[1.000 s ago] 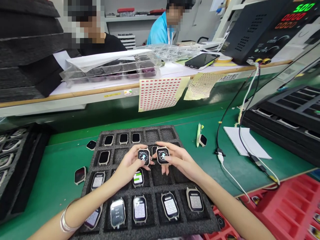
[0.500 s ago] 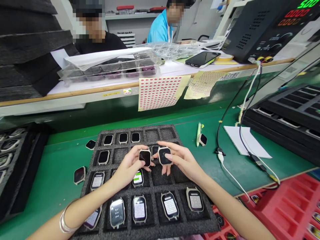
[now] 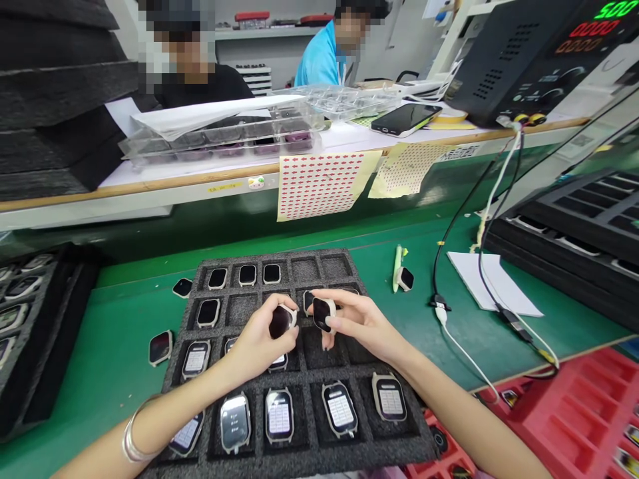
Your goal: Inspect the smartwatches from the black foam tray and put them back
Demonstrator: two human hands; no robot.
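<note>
Between the fingers of my left hand (image 3: 267,336) is a strapless smartwatch (image 3: 282,321) with a dark screen, tilted. My right hand (image 3: 357,319) pinches a second smartwatch (image 3: 323,314), its screen dark and turned to the left. Both hands are over a dark foam tray (image 3: 309,416) with square compartments. In the tray's front rows, several watches (image 3: 278,416) show lit white screens. Dark-screened watches (image 3: 247,275) sit in the back row. My left hand partly covers a lit watch (image 3: 279,362) in the tray.
Left of the tray, two loose watches (image 3: 160,348) lie on the green table (image 3: 399,346). To the right are a light green pen (image 3: 397,267), another watch (image 3: 405,279), cables (image 3: 441,313) and white paper (image 3: 492,283). Red trays (image 3: 574,419) stand lower right. Two people sit beyond the shelf.
Both held watches have been turned in my fingers, their screens now angled sideways rather than facing me. My left fingers have curled further around their watch.
</note>
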